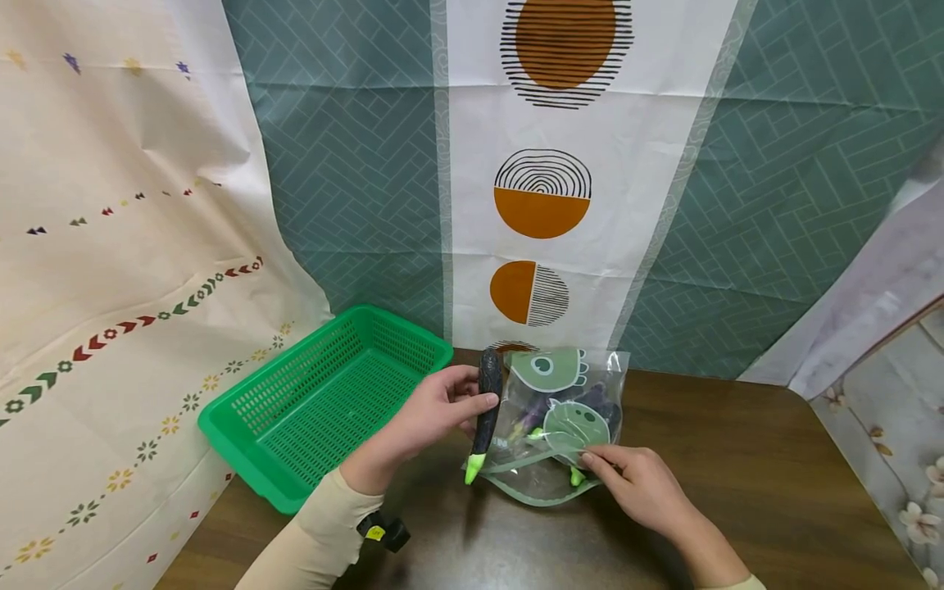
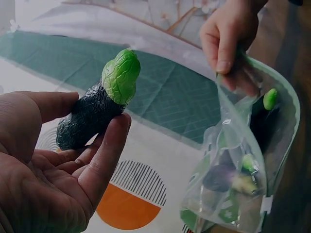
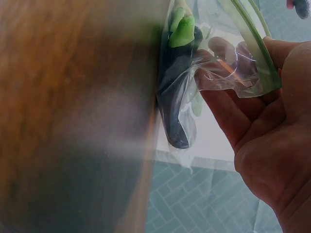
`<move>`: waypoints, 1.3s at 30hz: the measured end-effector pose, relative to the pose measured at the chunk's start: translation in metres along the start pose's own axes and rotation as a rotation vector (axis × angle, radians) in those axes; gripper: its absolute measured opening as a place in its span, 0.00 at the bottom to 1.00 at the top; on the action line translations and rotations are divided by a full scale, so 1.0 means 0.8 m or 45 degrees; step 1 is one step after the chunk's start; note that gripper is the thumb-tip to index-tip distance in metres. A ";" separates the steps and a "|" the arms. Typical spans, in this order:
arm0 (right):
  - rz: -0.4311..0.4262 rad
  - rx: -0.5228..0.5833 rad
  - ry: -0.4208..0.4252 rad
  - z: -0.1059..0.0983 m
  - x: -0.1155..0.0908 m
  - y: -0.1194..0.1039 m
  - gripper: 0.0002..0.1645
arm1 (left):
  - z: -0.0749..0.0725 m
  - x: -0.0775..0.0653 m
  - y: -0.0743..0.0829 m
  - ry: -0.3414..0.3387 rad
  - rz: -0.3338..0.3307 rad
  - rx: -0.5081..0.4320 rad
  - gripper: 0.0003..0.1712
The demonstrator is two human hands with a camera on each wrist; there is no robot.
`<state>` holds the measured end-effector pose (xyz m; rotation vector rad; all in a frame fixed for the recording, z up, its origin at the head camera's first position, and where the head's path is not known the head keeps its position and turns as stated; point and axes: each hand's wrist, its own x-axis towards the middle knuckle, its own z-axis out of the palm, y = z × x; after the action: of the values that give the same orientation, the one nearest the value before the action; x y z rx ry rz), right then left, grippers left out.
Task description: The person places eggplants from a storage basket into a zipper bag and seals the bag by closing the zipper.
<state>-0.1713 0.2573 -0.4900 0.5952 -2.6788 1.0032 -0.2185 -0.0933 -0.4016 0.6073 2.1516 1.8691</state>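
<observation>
My left hand (image 1: 446,406) pinches a long dark eggplant (image 1: 487,401) between thumb and fingers, its bright green stem end pointing down toward me in the head view. In the left wrist view that green end (image 2: 121,75) is up close, above the fingertips. A clear zip bag (image 1: 516,483) with green cartoon prints lies just right of the eggplant, its mouth gaping toward me. My right hand (image 1: 642,487) grips the bag's rim at the right side. Through the plastic show more eggplants, one a dark one with a green cap (image 3: 177,73).
A green slotted plastic basket (image 1: 295,483) stands on the brown wooden table (image 1: 723,459) to the left, with nothing in it. Patterned cloths (image 1: 391,188) hang behind the table and at the left. A white slider (image 2: 266,204) sits on the bag's zip edge.
</observation>
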 end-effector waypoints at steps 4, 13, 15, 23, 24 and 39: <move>-0.003 0.002 0.005 0.000 0.001 0.000 0.06 | 0.007 0.002 -0.005 -0.025 -0.001 -0.014 0.25; -0.016 -0.007 0.006 -0.001 0.002 0.000 0.07 | 0.022 0.003 -0.025 -0.055 -0.034 0.024 0.25; -0.008 -0.009 0.004 -0.001 0.002 0.000 0.07 | 0.028 0.003 -0.029 -0.075 -0.042 0.021 0.25; 0.008 0.005 -0.007 -0.001 0.001 -0.001 0.07 | 0.045 0.004 -0.053 -0.166 -0.081 0.043 0.24; 0.008 0.007 -0.008 -0.001 0.001 -0.001 0.07 | 0.047 0.004 -0.055 -0.174 -0.086 0.048 0.24; -0.008 -0.001 0.010 0.001 0.000 -0.001 0.06 | 0.075 0.002 -0.077 -0.279 -0.122 0.015 0.20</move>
<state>-0.1711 0.2561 -0.4899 0.5981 -2.6684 1.0002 -0.2043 -0.0458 -0.4716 0.6653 2.0154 1.6591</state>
